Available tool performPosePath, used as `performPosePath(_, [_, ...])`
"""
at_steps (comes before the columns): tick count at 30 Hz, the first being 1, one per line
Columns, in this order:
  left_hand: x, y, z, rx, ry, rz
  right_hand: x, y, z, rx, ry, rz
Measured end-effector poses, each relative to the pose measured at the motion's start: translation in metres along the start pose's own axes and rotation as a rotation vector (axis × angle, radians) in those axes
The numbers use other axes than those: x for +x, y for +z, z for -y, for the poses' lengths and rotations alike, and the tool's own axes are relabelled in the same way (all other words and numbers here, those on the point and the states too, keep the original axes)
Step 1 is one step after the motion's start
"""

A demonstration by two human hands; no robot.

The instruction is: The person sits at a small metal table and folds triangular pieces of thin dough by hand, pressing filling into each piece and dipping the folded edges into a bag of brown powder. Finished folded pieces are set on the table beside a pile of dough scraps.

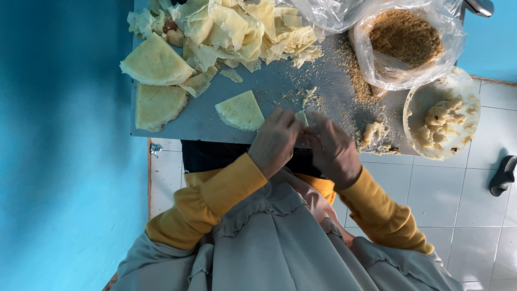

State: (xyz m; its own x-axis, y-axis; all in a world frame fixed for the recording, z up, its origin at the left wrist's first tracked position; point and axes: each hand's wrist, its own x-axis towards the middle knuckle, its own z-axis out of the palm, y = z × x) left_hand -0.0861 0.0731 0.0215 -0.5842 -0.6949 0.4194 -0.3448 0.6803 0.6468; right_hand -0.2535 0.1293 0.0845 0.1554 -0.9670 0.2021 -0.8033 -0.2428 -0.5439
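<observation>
1. My left hand (pixel 276 141) and right hand (pixel 333 151) meet at the near edge of the table (pixel 280 81), fingertips pinched together on a small pale wrap (pixel 302 117) between them. Both hands are closed on it, not clenched hard.
2. Only a sliver of the wrap shows between my fingers; I think it is folded over filling, but my knuckles hide most of it.
3. To fold it well, I judge both thumbs should press evenly, so the thin sheet tucks without tearing and nothing squeezes out at the ends.
4. A wedge (pixel 240 110) of the same pale sheet lies flat just left of my left hand, apart from it.
5. Farther left, two bigger wedges (pixel 156 81) sit near the table's left edge, one on the far side of the other.
6. At the far side lies a loose heap of sheets (pixel 242 29), crumpled and overlapping.
7. A clear bag of crumbs (pixel 405 36) stands open at the far right, with crumbs spilled on the table beside it.
8. A white plate (pixel 458 86) of pale filling hangs over the right edge, and a lump of filling (pixel 375 136) lies just right of my right hand.
</observation>
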Motion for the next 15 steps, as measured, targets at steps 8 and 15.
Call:
performPosePath(8, [-0.003,-0.004,0.004,0.009,0.015,0.021,-0.001,0.002,-0.001,0.051,0.098,-0.011])
performPosePath(15, [-0.008,-0.006,0.003,0.226,0.156,0.016,-0.006,0.014,-0.002,-0.219,-0.184,-0.125])
